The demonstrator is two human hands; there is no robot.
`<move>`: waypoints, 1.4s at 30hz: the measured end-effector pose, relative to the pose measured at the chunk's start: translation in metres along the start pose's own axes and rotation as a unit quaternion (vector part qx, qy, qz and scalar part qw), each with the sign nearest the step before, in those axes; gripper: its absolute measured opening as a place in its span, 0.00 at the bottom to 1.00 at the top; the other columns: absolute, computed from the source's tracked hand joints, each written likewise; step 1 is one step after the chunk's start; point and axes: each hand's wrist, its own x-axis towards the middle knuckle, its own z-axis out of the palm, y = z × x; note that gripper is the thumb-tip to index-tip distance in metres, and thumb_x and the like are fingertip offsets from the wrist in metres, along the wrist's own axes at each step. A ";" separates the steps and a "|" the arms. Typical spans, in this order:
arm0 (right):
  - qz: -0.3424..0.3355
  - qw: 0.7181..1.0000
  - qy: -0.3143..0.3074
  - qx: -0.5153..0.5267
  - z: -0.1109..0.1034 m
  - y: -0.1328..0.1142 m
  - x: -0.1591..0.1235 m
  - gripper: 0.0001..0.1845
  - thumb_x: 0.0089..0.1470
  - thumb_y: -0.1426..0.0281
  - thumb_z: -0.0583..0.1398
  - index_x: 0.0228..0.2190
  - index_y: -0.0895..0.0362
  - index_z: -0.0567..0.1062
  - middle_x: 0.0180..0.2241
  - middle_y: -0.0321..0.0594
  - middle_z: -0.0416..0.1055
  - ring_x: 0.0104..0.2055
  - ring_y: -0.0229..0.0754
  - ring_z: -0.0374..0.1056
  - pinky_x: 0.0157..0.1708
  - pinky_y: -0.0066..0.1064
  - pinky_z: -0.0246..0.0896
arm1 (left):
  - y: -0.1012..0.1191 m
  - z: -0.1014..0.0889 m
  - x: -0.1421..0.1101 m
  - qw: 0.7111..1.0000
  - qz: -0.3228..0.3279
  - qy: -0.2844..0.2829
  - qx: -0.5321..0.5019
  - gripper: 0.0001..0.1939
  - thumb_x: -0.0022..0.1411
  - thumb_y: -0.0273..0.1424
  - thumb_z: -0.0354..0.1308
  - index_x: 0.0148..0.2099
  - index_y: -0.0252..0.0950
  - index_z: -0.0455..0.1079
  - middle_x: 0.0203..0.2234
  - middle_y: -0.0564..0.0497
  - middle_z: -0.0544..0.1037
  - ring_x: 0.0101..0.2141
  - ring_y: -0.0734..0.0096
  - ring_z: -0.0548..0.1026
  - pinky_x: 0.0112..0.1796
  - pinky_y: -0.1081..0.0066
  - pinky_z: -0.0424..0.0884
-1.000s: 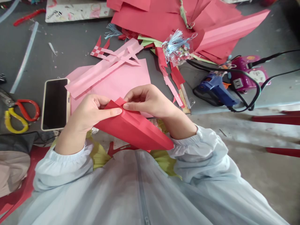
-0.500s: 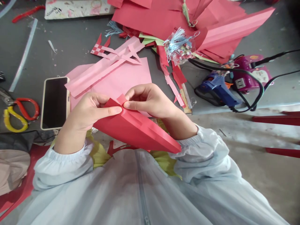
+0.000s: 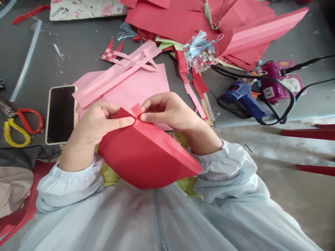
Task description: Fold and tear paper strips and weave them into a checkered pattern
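And there it goes: the broad, smooth-faced red paper sheet (image 3: 146, 153) has swung open toward the person's body. Half a second ago it showed as a narrower slanting wedge; now a wide, rounded face spreads down over the lap, hiding more of the olive-green cloth (image 3: 110, 174) beneath. A folded band runs down its right-hand edge, and the short, square-ended red paper tab (image 3: 136, 109) stands a little higher above the pinch. It looks as though only the loose part has turned, the worked spot staying put between the hands.

To the fingers, then! The left hand (image 3: 98, 122) is closed on the sheet's upper edge, thumb laid flat on top, the other fingers curled behind and partly out of sight. The right hand (image 3: 170, 111) pinches just beside the tab, thumb and forefinger nearly together on the paper; whether they grip the tab itself or the fold at its base, I cannot tell. The two thumb tips sit close but apart. All this is held in the air before the grey surface (image 3: 86, 48), with the flat pale-pink paper sheet (image 3: 154, 80) lying just beyond.
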 end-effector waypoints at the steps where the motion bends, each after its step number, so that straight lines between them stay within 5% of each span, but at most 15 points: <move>1: 0.004 1.000 -0.002 -0.005 0.000 0.000 0.000 0.19 0.42 0.61 0.75 0.29 0.61 0.79 0.28 0.38 0.77 0.29 0.33 0.70 0.29 0.26 0.68 | 0.000 0.000 0.000 1.000 -0.005 -0.005 0.002 0.11 0.48 0.39 0.72 0.29 0.39 0.79 0.26 0.52 0.82 0.27 0.69 0.79 0.26 0.74 0.73; 17: 0.024 0.998 -0.025 -0.049 0.000 0.003 -0.001 0.08 0.50 0.68 0.68 0.30 0.61 0.77 0.28 0.36 0.75 0.28 0.32 0.67 0.25 0.23 0.62 | 0.003 0.004 0.002 0.999 -0.013 -0.018 0.041 0.11 0.46 0.36 0.72 0.23 0.38 0.75 0.23 0.53 0.79 0.23 0.71 0.75 0.23 0.74 0.68; 33: 0.003 0.999 -0.034 -0.019 -0.003 0.001 -0.001 0.20 0.45 0.58 0.74 0.30 0.61 0.77 0.29 0.37 0.75 0.32 0.35 0.70 0.31 0.26 0.66 | 0.000 0.000 0.001 1.000 -0.006 0.001 0.020 0.10 0.46 0.37 0.74 0.27 0.39 0.78 0.25 0.53 0.81 0.25 0.68 0.79 0.26 0.72 0.73; 42: 0.030 0.998 -0.038 -0.033 -0.005 0.001 -0.002 0.19 0.45 0.59 0.73 0.31 0.60 0.77 0.29 0.36 0.75 0.30 0.33 0.68 0.28 0.25 0.65 | 0.003 0.000 0.000 1.000 -0.001 -0.016 -0.017 0.08 0.51 0.32 0.73 0.29 0.35 0.78 0.25 0.55 0.81 0.25 0.75 0.76 0.25 0.77 0.70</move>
